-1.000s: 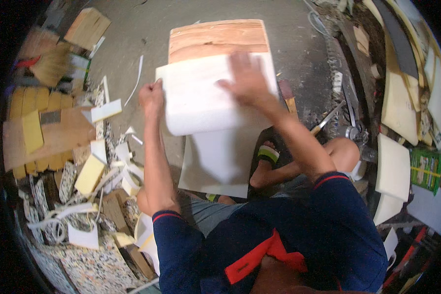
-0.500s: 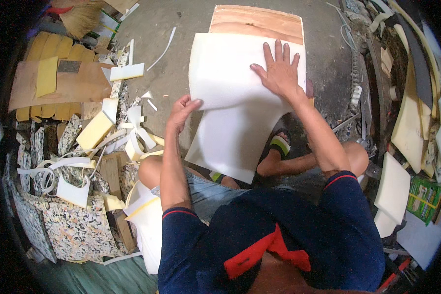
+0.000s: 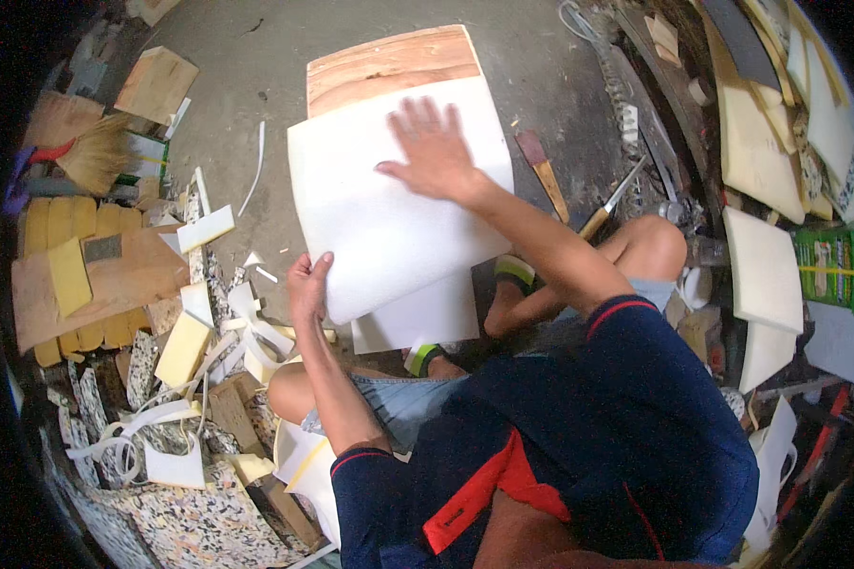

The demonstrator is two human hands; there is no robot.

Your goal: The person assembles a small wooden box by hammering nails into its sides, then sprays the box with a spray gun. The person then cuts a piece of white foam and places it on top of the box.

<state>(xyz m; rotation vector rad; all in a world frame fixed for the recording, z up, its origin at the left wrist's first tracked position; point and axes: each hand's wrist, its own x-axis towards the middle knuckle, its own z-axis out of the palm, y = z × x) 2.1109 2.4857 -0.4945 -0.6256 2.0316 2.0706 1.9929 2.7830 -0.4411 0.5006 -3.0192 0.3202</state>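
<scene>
A white foam sheet [image 3: 389, 237] lies over a wooden board [image 3: 394, 64], whose bare grain shows past the sheet's far edge. My left hand [image 3: 308, 284] pinches the sheet's near left corner between thumb and fingers. On the upper middle of the sheet rests my right hand [image 3: 432, 147], palm down with fingers spread and slightly blurred. Below the near edge, close to my feet, a second white sheet [image 3: 417, 318] sticks out. Right of the board are a wooden-handled tool with a dark reddish head [image 3: 531, 150] and a knife [image 3: 626, 185].
Foam offcuts [image 3: 185, 346] and curled strips [image 3: 123, 441] crowd the floor at my left, near a straw broom [image 3: 100, 156]. Foam sheets [image 3: 764, 270] stand along the right side, beside a green package [image 3: 827, 261]. A speckled foam block [image 3: 185, 517] lies at lower left.
The view has shifted. My right hand has moved leftward over the sheet, from its right side toward the middle. The sheet's near edge has come closer to me, covering more of the lower sheet.
</scene>
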